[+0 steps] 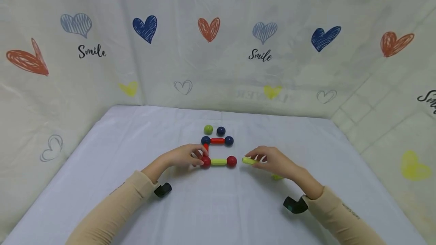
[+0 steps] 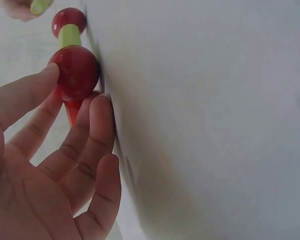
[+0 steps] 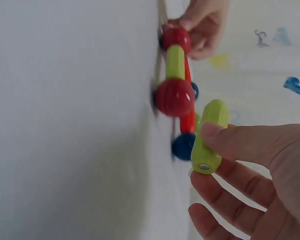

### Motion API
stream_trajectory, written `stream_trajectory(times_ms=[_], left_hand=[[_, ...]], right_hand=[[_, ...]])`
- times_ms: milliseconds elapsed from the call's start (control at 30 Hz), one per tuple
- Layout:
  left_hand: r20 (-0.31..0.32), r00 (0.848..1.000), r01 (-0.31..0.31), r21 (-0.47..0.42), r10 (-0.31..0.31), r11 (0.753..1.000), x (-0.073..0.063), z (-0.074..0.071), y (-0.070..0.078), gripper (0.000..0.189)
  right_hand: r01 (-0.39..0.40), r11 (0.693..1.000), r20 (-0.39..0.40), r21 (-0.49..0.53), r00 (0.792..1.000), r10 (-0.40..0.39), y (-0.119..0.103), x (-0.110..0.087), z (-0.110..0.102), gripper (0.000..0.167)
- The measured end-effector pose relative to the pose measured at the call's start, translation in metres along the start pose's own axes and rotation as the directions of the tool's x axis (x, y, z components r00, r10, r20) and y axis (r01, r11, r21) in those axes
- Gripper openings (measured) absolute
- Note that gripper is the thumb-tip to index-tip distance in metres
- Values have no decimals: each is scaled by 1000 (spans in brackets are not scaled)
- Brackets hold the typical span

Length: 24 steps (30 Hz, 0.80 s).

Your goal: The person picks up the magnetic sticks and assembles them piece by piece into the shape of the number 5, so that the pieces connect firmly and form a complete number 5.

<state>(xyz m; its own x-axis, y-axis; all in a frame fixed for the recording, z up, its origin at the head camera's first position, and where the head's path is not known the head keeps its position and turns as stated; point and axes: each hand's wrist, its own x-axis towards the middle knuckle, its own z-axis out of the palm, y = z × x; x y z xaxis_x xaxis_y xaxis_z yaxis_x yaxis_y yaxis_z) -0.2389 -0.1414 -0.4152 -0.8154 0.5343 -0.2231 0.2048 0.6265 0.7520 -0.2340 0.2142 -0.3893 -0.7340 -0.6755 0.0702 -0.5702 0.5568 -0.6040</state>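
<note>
With thumb and fingers, my left hand [image 1: 185, 157] holds a glossy red ball [image 2: 77, 73] at the near left corner of a ball-and-rod frame on the table. From that ball, a yellow-green rod [image 1: 218, 162] runs right to a second red ball [image 1: 232, 161]. A red rod [image 1: 206, 146], partly hidden by the fingers, leads back to a navy ball [image 1: 206, 140]. Another red rod [image 1: 217, 141] joins it to a second navy ball [image 1: 229, 141]. My right hand [image 1: 272, 158] pinches a separate yellow-green rod [image 3: 210, 136], right of the second red ball and apart from it.
Behind the frame lie a loose green ball [image 1: 208, 129] and a loose navy ball [image 1: 221, 131]. One more yellow-green piece [image 1: 277, 177] is partly covered by my right hand. A white cloth [image 1: 218, 207] covers the table, and a curtain printed with hearts hangs behind.
</note>
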Motion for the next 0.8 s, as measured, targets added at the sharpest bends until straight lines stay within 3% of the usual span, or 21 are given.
stream_trajectory(times_ms=[233, 400, 567, 800], left_hand=[[-5, 1000, 4, 1, -4, 1000, 1, 0, 0, 25], [-8, 1000, 6, 10, -6, 1000, 1, -2, 0, 25], [-3, 1000, 5, -2, -5, 1000, 1, 0, -1, 25], [-5, 1000, 7, 2, -7, 1000, 1, 0, -1, 25]], right_hand=[[-120, 968, 59, 219, 992, 109, -1, -1, 23, 30], [-207, 932, 79, 297, 978, 192, -3, 0, 35, 33], [-271, 895, 117, 354, 962, 245, -3, -1, 42, 33], [-314, 875, 112, 369, 949, 294, -5, 1, 46, 34]])
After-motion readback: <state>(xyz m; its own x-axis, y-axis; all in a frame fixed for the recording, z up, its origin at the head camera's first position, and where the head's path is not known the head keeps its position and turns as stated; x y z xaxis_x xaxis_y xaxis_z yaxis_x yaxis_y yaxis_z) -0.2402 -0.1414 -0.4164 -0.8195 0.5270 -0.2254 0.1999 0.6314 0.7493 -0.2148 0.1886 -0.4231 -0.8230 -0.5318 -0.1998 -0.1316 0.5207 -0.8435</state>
